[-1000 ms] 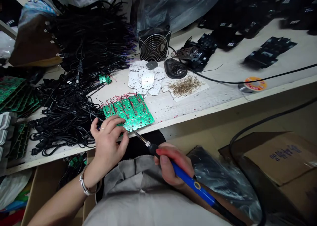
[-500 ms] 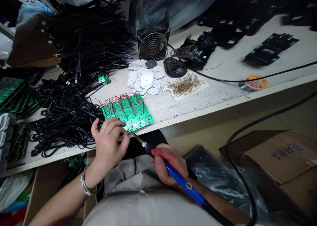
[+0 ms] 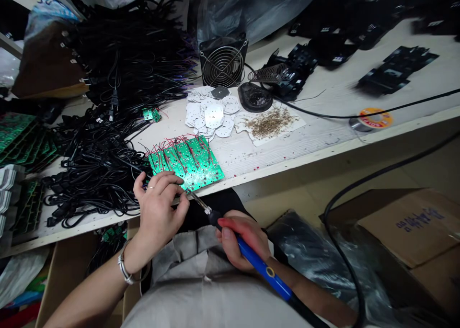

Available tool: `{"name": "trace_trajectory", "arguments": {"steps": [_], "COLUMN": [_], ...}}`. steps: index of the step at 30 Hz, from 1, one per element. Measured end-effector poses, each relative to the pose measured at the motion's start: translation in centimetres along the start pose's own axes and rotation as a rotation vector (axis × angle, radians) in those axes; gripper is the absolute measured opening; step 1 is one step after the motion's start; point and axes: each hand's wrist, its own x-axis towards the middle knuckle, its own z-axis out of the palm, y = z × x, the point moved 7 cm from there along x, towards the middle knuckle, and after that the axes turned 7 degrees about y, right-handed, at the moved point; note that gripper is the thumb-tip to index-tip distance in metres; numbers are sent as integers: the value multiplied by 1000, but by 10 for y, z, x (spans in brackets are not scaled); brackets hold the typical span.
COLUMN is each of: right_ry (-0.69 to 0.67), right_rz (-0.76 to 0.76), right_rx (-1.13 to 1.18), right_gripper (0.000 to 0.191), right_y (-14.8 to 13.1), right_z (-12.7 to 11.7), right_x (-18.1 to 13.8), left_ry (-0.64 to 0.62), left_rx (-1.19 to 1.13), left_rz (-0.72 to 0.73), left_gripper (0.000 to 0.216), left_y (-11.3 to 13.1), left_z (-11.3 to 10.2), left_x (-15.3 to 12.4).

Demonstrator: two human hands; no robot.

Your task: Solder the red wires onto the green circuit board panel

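Observation:
My right hand (image 3: 242, 239) is wrapped round the blue handle of a soldering iron (image 3: 257, 261). The iron's tip meets the near edge of a green circuit board (image 3: 203, 167), which has rows of short red and black wires standing along it. At the board's near left corner is my left hand (image 3: 160, 206), its thumb and fingers drawn together in a pinch close to the iron's tip. Whatever lies between those fingertips is too small or hidden to make out.
Black power cords (image 3: 104, 165) pile up on the left, near stacked green boards (image 3: 17, 141). Behind the board lie white plates (image 3: 213, 115), a small fan (image 3: 223, 64), a coil iron stand (image 3: 269, 74) and brown debris (image 3: 271, 123). A solder spool (image 3: 372, 119) sits at right; the iron's cable (image 3: 330, 208) loops below.
The iron's handle has swung slightly left at its rear end, and its cable has shifted a little. My left hand stays almost in place at the board.

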Motion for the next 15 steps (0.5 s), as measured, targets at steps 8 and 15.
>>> {"name": "trace_trajectory", "arguments": {"steps": [8, 15], "right_ry": [22, 128], "right_rz": [43, 226], "right_rx": [29, 115], "right_gripper": [32, 22], "right_y": [1, 16], "right_z": [-1, -4], "right_x": [-3, -16], "left_ry": [5, 2], "left_rx": [-5, 0], "left_rz": [-11, -1], "left_gripper": [14, 13], "left_y": [-1, 1], "left_z": [0, -1], "left_x": [-1, -1]}}
